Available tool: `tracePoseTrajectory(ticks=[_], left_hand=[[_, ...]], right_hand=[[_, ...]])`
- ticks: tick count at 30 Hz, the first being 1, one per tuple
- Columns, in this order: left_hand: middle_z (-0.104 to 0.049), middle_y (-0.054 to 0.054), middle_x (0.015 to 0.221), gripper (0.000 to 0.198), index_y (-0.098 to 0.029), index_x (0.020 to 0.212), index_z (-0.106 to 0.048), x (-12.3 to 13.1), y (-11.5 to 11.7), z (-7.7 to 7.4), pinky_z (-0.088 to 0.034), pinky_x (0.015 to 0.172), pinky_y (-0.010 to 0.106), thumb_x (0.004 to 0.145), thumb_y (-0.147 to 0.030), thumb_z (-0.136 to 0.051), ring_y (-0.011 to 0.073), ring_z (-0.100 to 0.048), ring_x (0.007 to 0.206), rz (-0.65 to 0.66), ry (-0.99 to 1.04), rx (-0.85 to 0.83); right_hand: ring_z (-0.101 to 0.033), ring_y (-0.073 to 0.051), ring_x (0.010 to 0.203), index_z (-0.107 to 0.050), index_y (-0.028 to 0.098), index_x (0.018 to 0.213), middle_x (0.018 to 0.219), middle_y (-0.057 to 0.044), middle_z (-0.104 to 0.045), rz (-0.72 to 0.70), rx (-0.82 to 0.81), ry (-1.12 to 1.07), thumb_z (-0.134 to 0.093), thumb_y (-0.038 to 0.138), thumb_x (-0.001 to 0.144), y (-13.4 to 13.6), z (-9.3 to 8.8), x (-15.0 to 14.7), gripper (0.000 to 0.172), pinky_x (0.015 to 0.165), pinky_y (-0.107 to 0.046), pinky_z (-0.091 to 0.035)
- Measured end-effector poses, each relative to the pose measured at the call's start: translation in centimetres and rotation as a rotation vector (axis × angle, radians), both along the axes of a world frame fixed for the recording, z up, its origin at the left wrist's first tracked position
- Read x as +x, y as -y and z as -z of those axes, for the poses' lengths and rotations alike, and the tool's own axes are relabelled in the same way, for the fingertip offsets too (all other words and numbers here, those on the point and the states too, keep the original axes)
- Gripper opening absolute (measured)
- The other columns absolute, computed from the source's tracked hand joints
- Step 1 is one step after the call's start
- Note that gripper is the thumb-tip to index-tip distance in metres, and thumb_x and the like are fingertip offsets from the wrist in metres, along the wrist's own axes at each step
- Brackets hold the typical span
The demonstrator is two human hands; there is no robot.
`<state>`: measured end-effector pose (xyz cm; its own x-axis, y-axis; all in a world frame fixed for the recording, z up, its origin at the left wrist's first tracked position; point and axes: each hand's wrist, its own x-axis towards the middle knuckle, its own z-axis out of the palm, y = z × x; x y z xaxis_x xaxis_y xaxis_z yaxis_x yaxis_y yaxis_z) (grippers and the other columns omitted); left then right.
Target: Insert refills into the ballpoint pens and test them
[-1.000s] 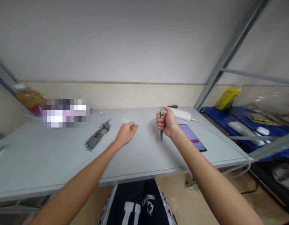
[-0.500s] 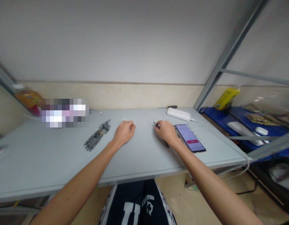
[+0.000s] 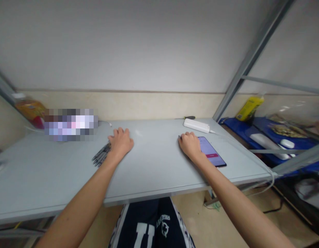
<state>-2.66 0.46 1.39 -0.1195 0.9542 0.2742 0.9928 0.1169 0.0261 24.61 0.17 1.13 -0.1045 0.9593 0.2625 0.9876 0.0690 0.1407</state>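
Note:
On the left of the desk (image 3: 154, 175) lies a bundle of dark grey pens (image 3: 100, 156), its upper end covered by my left hand (image 3: 120, 143). The fingers of that hand are apart and bent over the bundle; I see no pen lifted in it. My right hand (image 3: 189, 144) rests closed beside the phone (image 3: 213, 155), covering part of it. A small dark tip of a pen (image 3: 179, 137) pokes out at its left side; the rest is hidden under the hand.
A white power strip (image 3: 196, 125) with a cable and a screwdriver (image 3: 189, 117) lie at the back right. An orange bottle (image 3: 30, 106) and a blurred-out object (image 3: 70, 124) stand at the back left. A metal post (image 3: 233, 91) rises by the right end.
My left hand has moved left from the middle of the desk onto the pen bundle, and its fingers have spread. My right hand has shifted right, partly over the phone.

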Motion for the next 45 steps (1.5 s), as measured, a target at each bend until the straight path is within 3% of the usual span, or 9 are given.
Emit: tracePoseTrajectory(ticks=[10,20,27,32,39,45], left_hand=[[-0.051,0.020,0.114,0.036,-0.013,0.107,-0.057,-0.6,-0.3,-0.1,-0.040,0.081,0.050,0.077,-0.018,-0.039,0.0350,-0.042,0.110,-0.013,-0.006,-0.104],[-0.056,0.020,0.108,0.033,-0.014,0.100,-0.061,-0.5,-0.1,-0.2,-0.039,0.079,0.051,0.078,-0.024,-0.038,0.0359,-0.045,0.105,0.059,0.004,-0.097],[-0.061,0.018,0.100,0.031,-0.013,0.096,-0.061,-0.5,-0.3,0.1,-0.039,0.079,0.047,0.081,-0.020,-0.036,0.0329,-0.050,0.100,0.113,-0.034,-0.082],[-0.055,0.019,0.106,0.030,-0.015,0.099,-0.061,-0.6,0.0,-0.2,-0.041,0.077,0.047,0.079,-0.017,-0.038,0.0346,-0.047,0.104,0.055,-0.031,-0.008],[-0.052,0.019,0.104,0.039,-0.012,0.103,-0.059,-0.9,0.0,-0.2,-0.044,0.072,0.038,0.073,-0.002,-0.035,0.0305,-0.050,0.097,0.044,-0.040,-0.085],[-0.051,0.017,0.105,0.040,-0.014,0.102,-0.059,-0.8,-0.2,0.0,-0.044,0.078,0.038,0.071,-0.001,-0.038,0.0279,-0.051,0.095,0.081,0.000,-0.031]], right_hand=[[-0.051,-0.025,0.095,-0.064,0.014,0.097,0.096,-0.013,-0.062,-0.005,-0.024,0.029,-0.041,0.026,0.088,-0.1,-0.3,0.5,0.027,0.072,-0.032,-0.038],[-0.048,-0.027,0.099,-0.060,0.016,0.106,0.102,-0.013,-0.059,-0.031,-0.016,-0.045,-0.045,0.032,0.088,0.5,-0.8,0.1,0.028,0.077,-0.034,-0.036],[-0.046,-0.026,0.098,-0.059,0.017,0.109,0.102,-0.013,-0.058,-0.173,0.015,-0.097,-0.042,0.026,0.088,1.5,-0.9,-2.1,0.029,0.078,-0.034,-0.033],[-0.046,-0.024,0.096,-0.059,0.018,0.108,0.100,-0.011,-0.058,-0.258,0.020,-0.111,-0.042,0.025,0.088,2.1,-0.6,-3.1,0.027,0.078,-0.033,-0.032],[-0.046,-0.023,0.094,-0.062,0.017,0.104,0.097,-0.010,-0.057,-0.328,-0.004,-0.149,-0.044,0.024,0.087,2.3,0.1,-3.6,0.025,0.081,-0.031,-0.032],[-0.046,-0.022,0.092,-0.063,0.017,0.101,0.096,-0.010,-0.057,-0.398,-0.022,-0.191,-0.043,0.024,0.088,2.6,0.7,-4.3,0.024,0.082,-0.031,-0.034]])
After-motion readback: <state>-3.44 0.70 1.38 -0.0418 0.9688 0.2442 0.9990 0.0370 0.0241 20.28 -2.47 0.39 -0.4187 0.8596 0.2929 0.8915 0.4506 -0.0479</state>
